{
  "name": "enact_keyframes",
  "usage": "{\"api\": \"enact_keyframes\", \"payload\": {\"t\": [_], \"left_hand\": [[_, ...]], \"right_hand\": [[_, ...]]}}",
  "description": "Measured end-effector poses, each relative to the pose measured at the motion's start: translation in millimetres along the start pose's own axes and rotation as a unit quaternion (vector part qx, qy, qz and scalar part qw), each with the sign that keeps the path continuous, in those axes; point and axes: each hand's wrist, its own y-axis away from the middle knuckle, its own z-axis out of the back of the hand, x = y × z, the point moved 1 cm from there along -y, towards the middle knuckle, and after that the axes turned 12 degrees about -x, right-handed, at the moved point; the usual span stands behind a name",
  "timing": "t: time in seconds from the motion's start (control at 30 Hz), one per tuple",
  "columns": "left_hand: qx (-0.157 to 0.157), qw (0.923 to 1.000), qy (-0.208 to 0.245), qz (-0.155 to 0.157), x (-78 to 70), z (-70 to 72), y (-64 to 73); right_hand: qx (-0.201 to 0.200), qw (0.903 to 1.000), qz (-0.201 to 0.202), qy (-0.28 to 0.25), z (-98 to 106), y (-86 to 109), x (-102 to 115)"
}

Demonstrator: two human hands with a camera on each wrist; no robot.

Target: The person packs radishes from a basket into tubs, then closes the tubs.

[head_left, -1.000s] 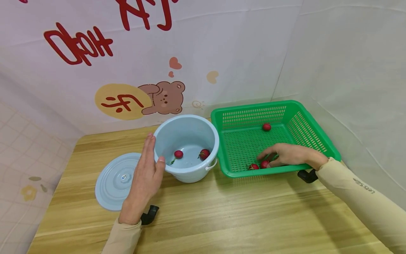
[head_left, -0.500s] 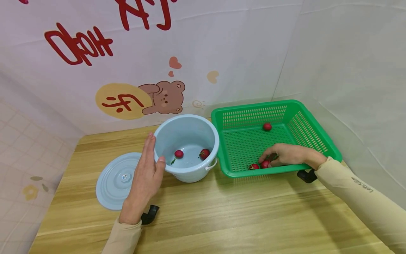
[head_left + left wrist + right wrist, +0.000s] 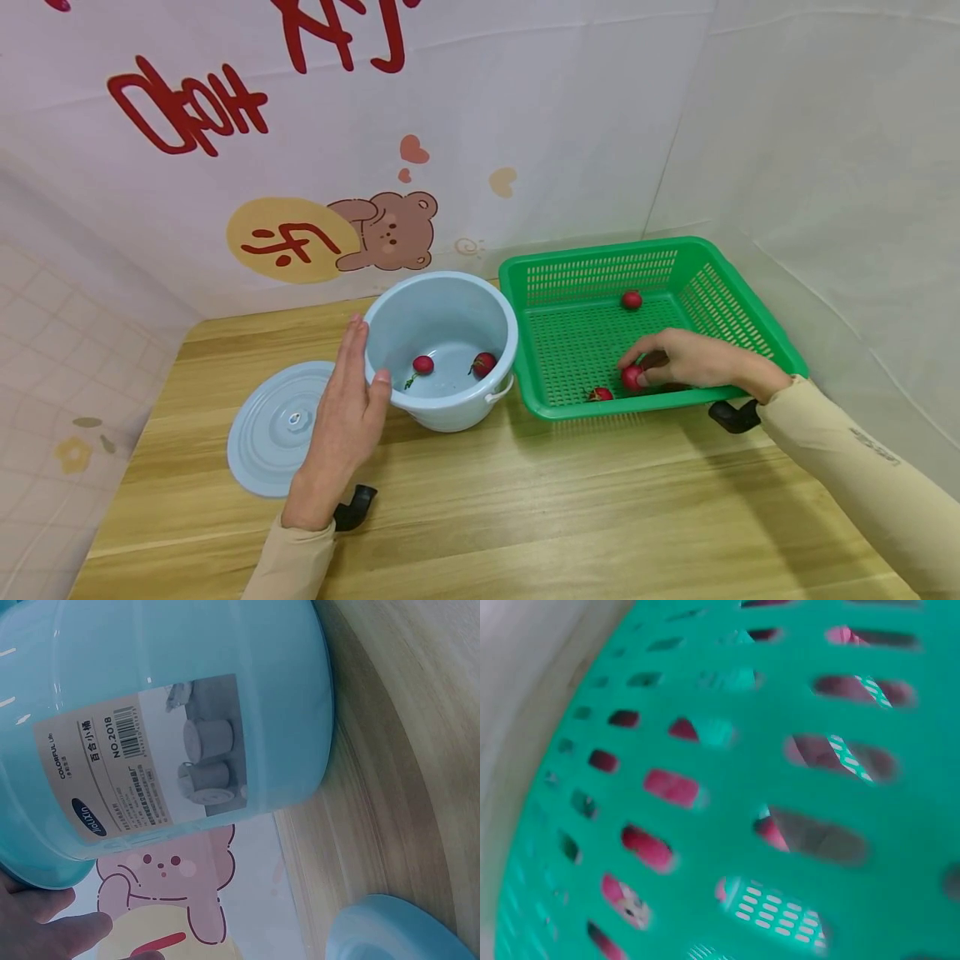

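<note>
The right hand (image 3: 693, 360) reaches over the near rim of the green basket (image 3: 543, 411), its fingers curved and drawn close to the thumb, pinching a radish (image 3: 632, 378) at their tips. That radish sits at the left end of the hand, below the bent fingers and inside the basket; whether it touches the basket floor cannot be told. Just left of it, near the front wall, lies a second radish (image 3: 600, 395), apart from the fingers, and a third radish (image 3: 632, 299) lies well beyond the hand, toward the back wall. From the right wrist, the slotted basket side covers most of the grip, with red patches showing through the holes. The left hand (image 3: 347, 421) is spread flat with straight fingers, thumb held apart, at the left side of the blue bucket (image 3: 442, 280) by its rim, grasping nothing. Two more radishes (image 3: 483, 364) lie apart on the bucket's floor. The bucket stands upright on the tabletop (image 3: 525, 517), just left of the basket, and the blue lid (image 3: 258, 433) lies partly hidden behind the left hand.
</note>
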Motion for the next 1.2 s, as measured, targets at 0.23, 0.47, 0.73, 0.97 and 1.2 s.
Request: {"api": "enact_keyframes", "payload": {"t": [0.23, 0.47, 0.73, 0.97, 1.2], "left_hand": [[0.002, 1.0000, -0.001, 0.003, -0.6, 1.3, -0.3], [0.004, 1.0000, 0.000, 0.004, -0.8, 2.0, -0.8], [0.006, 1.0000, -0.002, 0.005, -0.8, 2.5, -1.3], [0.003, 1.0000, 0.002, 0.005, -0.6, 2.4, -1.2], [0.001, 1.0000, 0.004, 0.001, -0.6, 2.2, -0.7]], "right_hand": [[-0.041, 0.9991, -0.005, 0.009, 8, 10.2, 6], [-0.077, 0.9970, 0.010, 0.004, 11, 21.1, 16], [-0.131, 0.9908, 0.021, 0.027, 10, 27.8, 29], [-0.168, 0.9833, 0.071, 0.001, 7, 31.3, 48], [-0.186, 0.9780, 0.092, -0.018, 4, 31.9, 61]]}}
